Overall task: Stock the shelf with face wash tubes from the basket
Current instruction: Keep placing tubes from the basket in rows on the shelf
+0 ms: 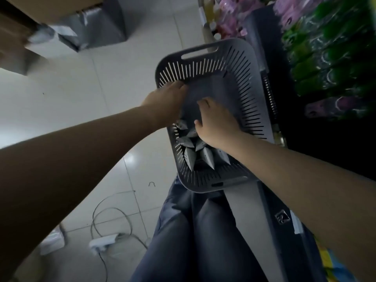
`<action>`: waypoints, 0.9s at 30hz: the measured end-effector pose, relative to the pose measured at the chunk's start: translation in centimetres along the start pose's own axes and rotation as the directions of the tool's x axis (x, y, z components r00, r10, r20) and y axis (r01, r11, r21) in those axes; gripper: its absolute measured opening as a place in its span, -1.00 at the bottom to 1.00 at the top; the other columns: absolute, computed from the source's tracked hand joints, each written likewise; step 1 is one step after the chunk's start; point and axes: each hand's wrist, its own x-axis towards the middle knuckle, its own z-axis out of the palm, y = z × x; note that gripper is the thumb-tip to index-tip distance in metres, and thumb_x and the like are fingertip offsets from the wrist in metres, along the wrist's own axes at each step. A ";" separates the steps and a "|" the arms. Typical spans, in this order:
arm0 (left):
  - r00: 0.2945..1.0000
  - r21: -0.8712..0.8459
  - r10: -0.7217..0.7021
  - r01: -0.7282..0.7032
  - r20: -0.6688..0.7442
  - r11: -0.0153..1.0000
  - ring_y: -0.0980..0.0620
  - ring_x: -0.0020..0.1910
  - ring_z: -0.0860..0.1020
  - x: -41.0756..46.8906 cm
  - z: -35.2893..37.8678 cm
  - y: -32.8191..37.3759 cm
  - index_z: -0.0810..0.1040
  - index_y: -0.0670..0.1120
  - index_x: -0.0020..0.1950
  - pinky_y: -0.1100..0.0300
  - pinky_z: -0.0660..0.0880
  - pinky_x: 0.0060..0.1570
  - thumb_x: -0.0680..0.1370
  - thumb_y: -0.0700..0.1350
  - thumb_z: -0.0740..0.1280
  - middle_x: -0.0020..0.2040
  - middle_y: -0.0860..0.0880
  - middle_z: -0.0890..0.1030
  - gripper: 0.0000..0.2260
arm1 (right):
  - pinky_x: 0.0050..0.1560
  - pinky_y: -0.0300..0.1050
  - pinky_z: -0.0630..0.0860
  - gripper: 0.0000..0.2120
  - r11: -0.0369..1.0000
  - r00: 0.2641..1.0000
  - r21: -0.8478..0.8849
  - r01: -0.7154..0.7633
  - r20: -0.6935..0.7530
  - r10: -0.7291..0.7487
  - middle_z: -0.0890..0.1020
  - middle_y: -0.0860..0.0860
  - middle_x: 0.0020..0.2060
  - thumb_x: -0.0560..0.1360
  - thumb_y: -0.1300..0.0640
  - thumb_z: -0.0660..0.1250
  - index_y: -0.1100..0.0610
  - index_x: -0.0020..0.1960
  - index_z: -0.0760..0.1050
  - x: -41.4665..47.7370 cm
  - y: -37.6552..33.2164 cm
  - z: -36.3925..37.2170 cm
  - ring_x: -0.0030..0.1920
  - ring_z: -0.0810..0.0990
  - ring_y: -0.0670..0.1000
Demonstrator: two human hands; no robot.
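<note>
face wash tubes point(191, 157) lie in a loose heap at the near end of the grey slotted basket point(244, 82), crimped tails pointing every way; the far half of its floor is bare. the left hand point(167, 102) is at the basket's left wall and the right hand point(216, 125) reaches in just above the heap — on both, the fingers are turned away or hidden, so i cannot tell whether either one holds a tube. the shelf point(270, 98) stands just right of the basket, with green packs point(317, 58) on it. by their look the tubes are light, soft-walled and a little slick, stiffer at the cap and the flat crimp — best taken round the middle of the body, a few at a time, without squeezing hard.
</note>
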 end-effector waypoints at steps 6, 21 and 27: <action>0.966 0.153 0.087 -0.127 0.242 0.980 -0.16 0.27 0.46 2.8 2.6 -1.5 0.44 -0.16 0.33 -0.12 0.49 0.15 0.51 -0.29 0.24 0.29 -0.13 0.46 -0.62 | 0.20 0.01 0.42 -0.58 0.992 0.993 0.113 0.053 0.095 -0.064 0.43 0.12 0.28 0.55 0.08 0.25 0.21 0.35 0.33 2.6 0.4 3.3 0.27 0.44 0.15; 0.937 0.266 0.070 -0.168 0.341 0.949 -0.22 0.06 0.57 5.5 4.6 -2.2 0.62 -0.12 0.10 -0.05 0.53 0.00 0.55 -0.15 0.21 0.04 -0.14 0.60 -0.77 | -0.24 -0.11 0.34 -0.84 0.994 0.989 0.075 0.074 0.119 -0.083 0.62 0.12 -0.06 0.56 0.25 0.22 0.17 0.09 0.53 5.2 -0.5 6.9 -0.05 0.61 0.20; 0.953 0.352 0.074 -0.179 0.292 0.919 -0.23 0.07 0.57 5.3 4.6 -1.5 0.59 -0.13 0.17 -0.04 0.50 -0.03 0.59 -0.16 0.17 0.05 -0.17 0.60 -0.75 | -0.23 -0.12 0.33 -0.79 0.996 0.996 0.050 0.070 0.053 -0.073 0.62 0.13 -0.04 0.60 0.27 0.13 0.19 0.10 0.53 5.1 0.3 7.4 -0.01 0.62 0.20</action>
